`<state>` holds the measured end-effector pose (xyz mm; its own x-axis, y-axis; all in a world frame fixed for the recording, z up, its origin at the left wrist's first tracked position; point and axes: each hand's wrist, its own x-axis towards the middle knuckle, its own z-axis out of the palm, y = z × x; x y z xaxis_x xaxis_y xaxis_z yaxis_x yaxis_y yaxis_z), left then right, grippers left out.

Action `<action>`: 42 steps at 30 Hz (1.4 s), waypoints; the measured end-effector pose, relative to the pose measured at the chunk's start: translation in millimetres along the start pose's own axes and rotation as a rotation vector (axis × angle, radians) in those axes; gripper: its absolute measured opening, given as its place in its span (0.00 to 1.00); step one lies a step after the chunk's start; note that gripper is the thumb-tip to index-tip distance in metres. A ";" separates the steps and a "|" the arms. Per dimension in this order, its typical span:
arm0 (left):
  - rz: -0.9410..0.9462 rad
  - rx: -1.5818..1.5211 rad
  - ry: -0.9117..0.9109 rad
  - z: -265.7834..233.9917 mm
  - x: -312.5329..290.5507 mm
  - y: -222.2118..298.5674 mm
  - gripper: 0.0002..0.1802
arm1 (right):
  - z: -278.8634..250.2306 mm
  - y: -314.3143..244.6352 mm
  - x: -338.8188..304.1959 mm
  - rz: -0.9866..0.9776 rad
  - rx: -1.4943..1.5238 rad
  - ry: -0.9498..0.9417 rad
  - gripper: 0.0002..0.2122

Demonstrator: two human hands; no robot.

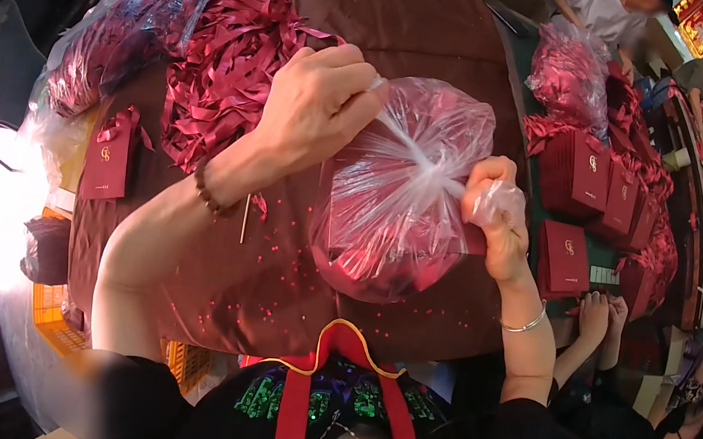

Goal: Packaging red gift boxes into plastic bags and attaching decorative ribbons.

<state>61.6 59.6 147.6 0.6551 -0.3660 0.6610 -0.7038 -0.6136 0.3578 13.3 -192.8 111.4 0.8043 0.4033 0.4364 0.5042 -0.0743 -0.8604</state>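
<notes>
A clear plastic bag (401, 191), filled with dark red contents, stands on the brown cloth in front of me. Its gathered neck is stretched between my two hands. My left hand (324, 102) is closed in a fist at the upper left of the bag, gripping one end of the twisted plastic. On the right side, my right hand (497, 209) is closed around the other end, plastic bunched at its fingers. A heap of dark red ribbons (229, 65) lies just left of my left hand.
A clear bag of ribbons (122, 49) and a red gift bag (109, 156) lie at the left. Stacks of red gift bags (574, 176) fill the neighbouring green table. A co-worker's hands (599, 316) are near them. Red specks dot the brown cloth (267, 298).
</notes>
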 end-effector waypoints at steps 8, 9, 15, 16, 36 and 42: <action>-0.388 -1.481 -0.352 -3.8 13.6 43.4 0.25 | -10.2 -34.5 1.7 0.011 0.103 -0.052 0.11; -0.391 -1.606 -0.364 -1.0 15.4 42.1 0.24 | -10.9 -49.5 4.3 -0.092 -0.088 -0.090 0.11; -0.548 -1.545 -0.290 -19.6 24.2 70.9 0.24 | -5.9 -81.7 9.7 0.057 0.115 -0.262 0.17; -0.489 -1.397 -0.306 -24.4 25.1 70.2 0.24 | -10.1 -92.0 8.2 0.169 0.176 -0.293 0.18; 0.037 -1.277 -1.113 -11.6 1.9 42.7 0.15 | -13.2 -78.1 -123.0 0.285 0.315 -0.146 0.13; -0.100 -1.258 -1.038 -18.5 -9.0 36.5 0.22 | -4.6 -64.0 -128.0 0.389 0.489 -0.034 0.16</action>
<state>24.9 53.4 166.9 0.2363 -0.9677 0.0882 -0.0768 0.0719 0.9945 -120.6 -243.9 111.8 0.8852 0.4605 0.0655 -0.0323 0.2015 -0.9790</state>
